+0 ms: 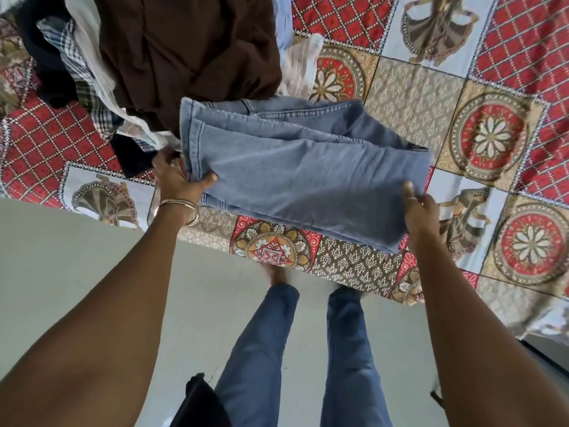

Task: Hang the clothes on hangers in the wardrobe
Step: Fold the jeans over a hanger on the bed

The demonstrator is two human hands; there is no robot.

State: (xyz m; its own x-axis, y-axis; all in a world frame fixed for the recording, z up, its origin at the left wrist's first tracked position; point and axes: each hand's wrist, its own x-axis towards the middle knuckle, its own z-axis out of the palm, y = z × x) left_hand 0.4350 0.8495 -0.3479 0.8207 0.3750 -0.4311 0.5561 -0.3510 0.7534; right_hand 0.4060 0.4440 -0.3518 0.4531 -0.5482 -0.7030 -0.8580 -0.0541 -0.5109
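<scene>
Now left hand [177, 180], right hand [420, 211] grip folded jeans [308, 177] (over bed [462, 118]).

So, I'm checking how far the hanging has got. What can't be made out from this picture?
Head view only:
- Wardrobe and hangers: outside the frame.
- Fingers of both hands, left hand and right hand: tucked under the folded jeans; only thumbs show.
- Clothes pile: cut off by the top edge, and the brown garment covers the pieces under it.
- Bedspread: right side blurred.
</scene>
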